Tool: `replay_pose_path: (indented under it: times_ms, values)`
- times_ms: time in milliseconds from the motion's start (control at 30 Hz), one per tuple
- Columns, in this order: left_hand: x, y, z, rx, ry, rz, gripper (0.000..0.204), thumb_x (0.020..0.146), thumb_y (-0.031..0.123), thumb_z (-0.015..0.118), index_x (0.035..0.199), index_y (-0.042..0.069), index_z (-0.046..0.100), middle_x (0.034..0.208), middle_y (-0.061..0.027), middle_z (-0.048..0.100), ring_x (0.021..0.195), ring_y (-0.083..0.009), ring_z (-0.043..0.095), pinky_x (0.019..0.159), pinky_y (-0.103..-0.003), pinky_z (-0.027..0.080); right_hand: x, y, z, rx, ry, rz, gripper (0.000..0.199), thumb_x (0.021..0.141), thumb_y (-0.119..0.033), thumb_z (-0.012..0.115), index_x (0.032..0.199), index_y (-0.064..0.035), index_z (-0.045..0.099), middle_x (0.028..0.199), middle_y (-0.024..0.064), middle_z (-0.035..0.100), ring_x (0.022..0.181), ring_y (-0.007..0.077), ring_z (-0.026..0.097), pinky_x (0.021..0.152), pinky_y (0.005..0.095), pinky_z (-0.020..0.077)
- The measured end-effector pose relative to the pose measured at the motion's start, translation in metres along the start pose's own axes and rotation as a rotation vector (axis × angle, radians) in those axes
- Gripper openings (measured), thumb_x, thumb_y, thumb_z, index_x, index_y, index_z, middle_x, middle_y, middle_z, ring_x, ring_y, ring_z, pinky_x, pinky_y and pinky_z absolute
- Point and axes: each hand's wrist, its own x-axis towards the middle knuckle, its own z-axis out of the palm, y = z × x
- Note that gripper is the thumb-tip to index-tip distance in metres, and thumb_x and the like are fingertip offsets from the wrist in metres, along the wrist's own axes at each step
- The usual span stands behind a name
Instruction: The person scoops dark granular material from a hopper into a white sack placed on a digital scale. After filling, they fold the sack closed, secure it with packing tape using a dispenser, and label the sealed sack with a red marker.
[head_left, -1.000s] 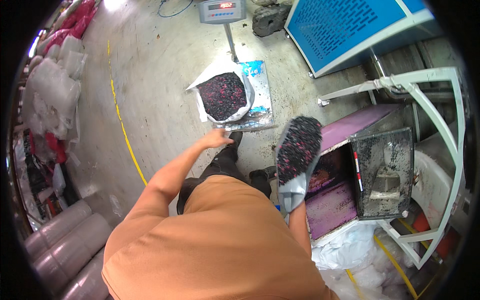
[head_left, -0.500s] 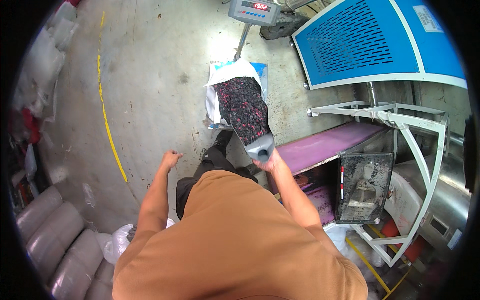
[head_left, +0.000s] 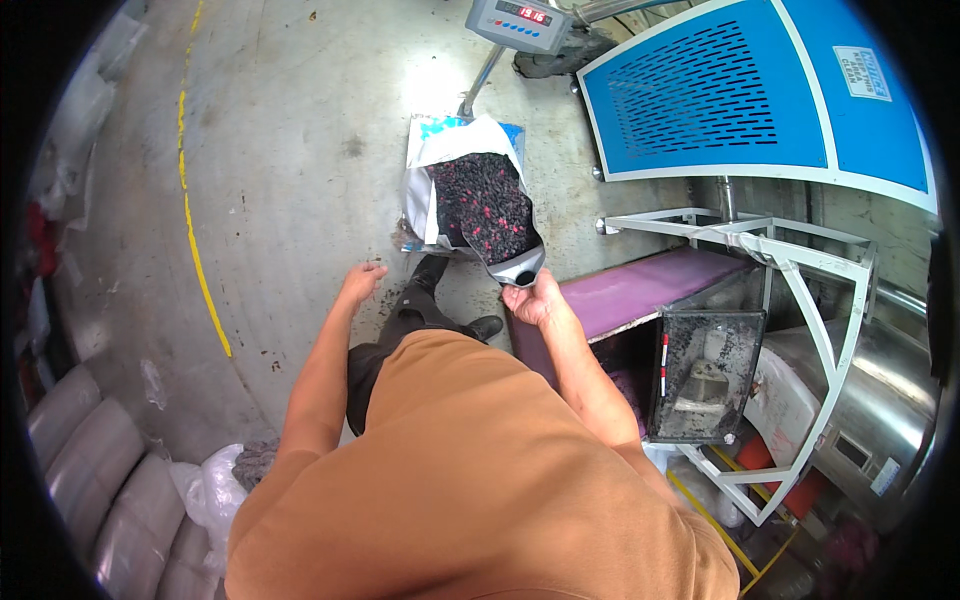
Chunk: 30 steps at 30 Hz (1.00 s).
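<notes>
From the person's head, one wide fisheye camera looks steeply down and slightly ahead; the shirt [head_left: 470, 460] looms nearest, the scoop [head_left: 510, 268] sits farther out, and the floor [head_left: 300, 150] spreads beyond.

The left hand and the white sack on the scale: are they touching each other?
Apart. In the head view, grey floor shows between the left hand and the white sack.

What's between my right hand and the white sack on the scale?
A grey scoop: in the head view, your right hand holds its near end, while its other end overlaps the mouth of the white sack.
</notes>
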Motion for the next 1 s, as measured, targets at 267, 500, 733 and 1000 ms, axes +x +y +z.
replay_pose_path:
  times_ms: [267,500,733,1000]
  values:
    - [0.021,-0.012,-0.011,0.089,-0.008,-0.016,0.049,0.092,0.036,0.075,0.123,-0.001,0.066,0.106,-0.0122,0.07,0.085,-0.0208,0.063,0.067,-0.036,0.05,-0.016,0.001,0.003,0.032,0.024,-0.07,0.031,0.108,-0.038,0.043,0.116,-0.0152,0.062,0.101,0.0021,0.071,0.081,0.0174,0.066,0.07,0.034,0.0568]
    - [0.014,-0.048,-0.032,0.105,0.015,-0.155,0.044,0.093,0.031,0.074,0.123,0.0,0.065,0.104,-0.0095,0.069,0.073,-0.0164,0.057,0.055,-0.03,0.043,-0.031,0.0,0.005,-0.041,-0.018,-0.099,0.028,0.106,-0.036,0.047,0.116,-0.0163,0.065,0.103,-0.0002,0.073,0.086,0.0154,0.069,0.07,0.032,0.0562]
    - [0.024,-0.066,-0.039,0.067,-0.014,-0.166,0.045,0.094,0.032,0.072,0.125,0.0,0.063,0.106,-0.0095,0.067,0.078,-0.0186,0.059,0.062,-0.035,0.046,-0.049,0.002,0.021,-0.059,-0.039,-0.138,0.028,0.106,-0.036,0.049,0.119,-0.0161,0.064,0.107,0.0007,0.073,0.089,0.0142,0.069,0.072,0.0323,0.0566]
    - [0.029,-0.049,-0.027,0.032,0.049,-0.086,0.039,0.091,0.034,0.075,0.11,-0.001,0.069,0.101,-0.0106,0.068,0.08,-0.0188,0.059,0.064,-0.04,0.047,-0.024,-0.007,0.003,-0.074,-0.071,-0.139,0.035,0.105,-0.039,0.05,0.126,-0.0125,0.06,0.112,0.0069,0.072,0.091,0.0229,0.072,0.075,0.0376,0.06]
